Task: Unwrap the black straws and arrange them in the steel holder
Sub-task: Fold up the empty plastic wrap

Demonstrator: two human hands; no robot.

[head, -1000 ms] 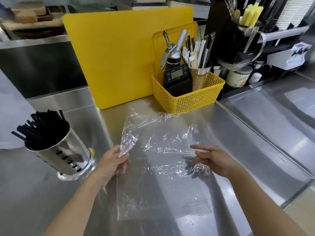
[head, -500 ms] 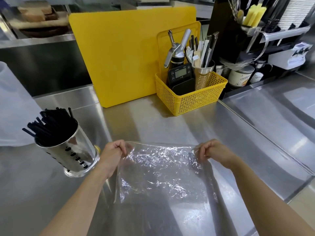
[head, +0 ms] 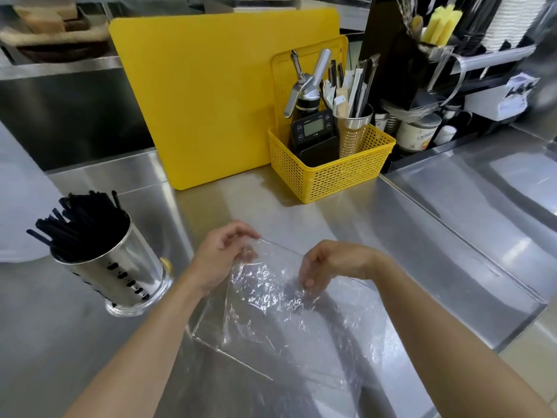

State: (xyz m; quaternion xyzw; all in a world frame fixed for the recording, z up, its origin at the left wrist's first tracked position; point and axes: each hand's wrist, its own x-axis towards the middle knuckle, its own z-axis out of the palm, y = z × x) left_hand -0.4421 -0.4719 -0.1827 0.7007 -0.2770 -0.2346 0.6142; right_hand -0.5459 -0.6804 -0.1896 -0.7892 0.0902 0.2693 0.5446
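Observation:
Several black straws point(head: 81, 224) stand in the steel holder point(head: 132, 276) on the left of the steel counter. The holder is a shiny cylinder with dark slots down its side. An empty clear plastic wrapper point(head: 280, 312) lies crumpled in front of me. My left hand point(head: 223, 257) pinches its top left edge, fingers curled. My right hand point(head: 334, 262) pinches the wrapper's top right part, fingertips pointing down. Both hands are close together above the counter, to the right of the holder.
A large yellow cutting board point(head: 211, 95) leans at the back. A yellow basket point(head: 328, 173) to its right holds a scale, a cream whipper and a utensil cup. Tins and racks crowd the far right. The counter's edge point(head: 512, 327) runs along the right.
The wrapper was spread wide and raised; both hands have since drawn it down toward me and moved closer together, bunching its top edge. The holder with straws has not moved.

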